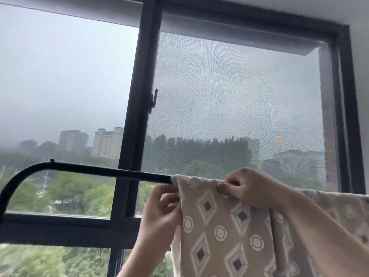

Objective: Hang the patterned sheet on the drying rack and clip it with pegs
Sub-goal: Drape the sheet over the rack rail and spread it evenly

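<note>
**Upstairs at Home, Laundry by the Window**

We're indoors, in a home well above the ground. A dark window frame (pixel 137 96) holds an insect screen (pixel 229 96), with a white wall (pixel 359 56) beside it. Outside, tower blocks (pixel 107 142) and treetops (pixel 75 188) sit low. A black drying rack (pixel 99 169) carries a patterned sheet (pixel 219 226).

Both forearms reach upward. The left hand (pixel 159 208) pinches the edge of the patterned sheet (pixel 219 226) with curled fingers (pixel 169 197). The right hand (pixel 253 188), just right of those fingers (knuckles uppermost), curls over the sheet's top fold.
</note>
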Available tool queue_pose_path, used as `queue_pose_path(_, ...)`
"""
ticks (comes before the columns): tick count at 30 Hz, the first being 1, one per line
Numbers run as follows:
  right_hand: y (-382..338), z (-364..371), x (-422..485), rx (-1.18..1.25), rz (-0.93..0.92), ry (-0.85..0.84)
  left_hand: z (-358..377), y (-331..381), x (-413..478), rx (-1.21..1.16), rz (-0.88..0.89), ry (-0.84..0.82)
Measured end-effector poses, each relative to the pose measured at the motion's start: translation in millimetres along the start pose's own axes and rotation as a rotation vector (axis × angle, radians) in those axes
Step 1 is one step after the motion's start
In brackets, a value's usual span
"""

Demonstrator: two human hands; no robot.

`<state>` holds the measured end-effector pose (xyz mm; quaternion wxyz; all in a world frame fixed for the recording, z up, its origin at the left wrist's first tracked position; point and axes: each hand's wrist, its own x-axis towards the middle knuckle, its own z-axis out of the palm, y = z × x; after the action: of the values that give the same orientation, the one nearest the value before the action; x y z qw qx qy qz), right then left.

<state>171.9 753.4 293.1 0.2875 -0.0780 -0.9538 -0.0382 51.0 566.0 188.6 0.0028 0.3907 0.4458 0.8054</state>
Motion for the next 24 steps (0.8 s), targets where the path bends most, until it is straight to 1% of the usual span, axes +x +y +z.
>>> queue_pose_path(1, -0.5, 0.1, 0.2, 0.005, 0.003, -0.001, 0.4, 1.6, 0.9, -0.187, -0.1, -0.041)
queue_pose_path(2, -0.8, 0.2, 0.5, 0.009, 0.007, -0.007, 1.3, 5.3, 0.4, -0.311, -0.166, -0.07)
queue_pose_path(3, -0.4, 0.5, 1.2, 0.017, 0.011, -0.013, 1.0, 8.2, 0.7, -0.327, -0.199, -0.093)
queue_pose_path(4, 0.1, 0.4, 1.5, 0.026, 0.018, -0.017, 0.8, 11.3, 0.3, -0.248, -0.194, -0.098)
queue_pose_path(5, 1.3, 0.6, 2.0, 0.035, 0.026, -0.021, -0.8, 10.5, 1.7, -0.062, -0.137, -0.063)
queue_pose_path(6, 2.3, 0.7, 2.0, 0.046, 0.031, -0.029, -3.4, 9.4, 4.0, 0.181, -0.05, 0.003)
queue_pose_path(8, 2.9, 0.6, 1.3, 0.073, 0.042, -0.044, -9.7, 15.7, 7.9, 0.6, 0.145, 0.213)
queue_pose_path(9, 2.7, 0.1, 0.9, 0.09, 0.044, -0.044, -13.0, 22.7, 9.2, 0.724, 0.22, 0.311)
queue_pose_path(10, 2.1, -0.6, 0.2, 0.112, 0.044, -0.04, -16.8, 29.7, 11.4, 0.791, 0.268, 0.39)
queue_pose_path(11, 1.0, -1.6, -0.2, 0.132, 0.04, -0.035, -20.4, 36.2, 13.6, 0.798, 0.305, 0.446)
queue_pose_path(12, -0.2, -2.6, -0.1, 0.141, 0.026, -0.029, -22.1, 41.3, 15.5, 0.781, 0.329, 0.472)
queue_pose_path(14, -1.6, -3.7, 0.9, 0.142, -0.006, -0.029, -22.8, 45.3, 13.8, 0.737, 0.324, 0.431)
queue_pose_path(16, -0.7, -3.4, 0.4, 0.134, -0.011, -0.034, -24.7, 43.8, 6.1, 0.707, 0.186, 0.329)
queue_pose_path(19, 0.5, -2.5, -2.7, 0.088, 0.002, -0.005, -26.8, 49.6, 3.4, 0.291, -0.147, 0.099)
queue_pose_path(20, 0.3, -1.7, -3.8, 0.071, 0.0, 0.005, -27.5, 52.7, 2.7, 0.192, -0.173, 0.049)
queue_pose_path(22, -1.4, -0.9, -5.0, 0.056, -0.001, 0.021, -27.9, 56.4, 1.4, 0.131, -0.096, -0.018)
queue_pose_path(23, -2.5, -1.5, -5.2, 0.063, 0.0, 0.028, -25.8, 58.5, 0.8, 0.109, -0.078, -0.03)
queue_pose_path(24, -3.4, -1.6, -5.2, 0.07, 0.0, 0.033, -24.9, 57.5, -1.2, 0.043, -0.097, -0.05)
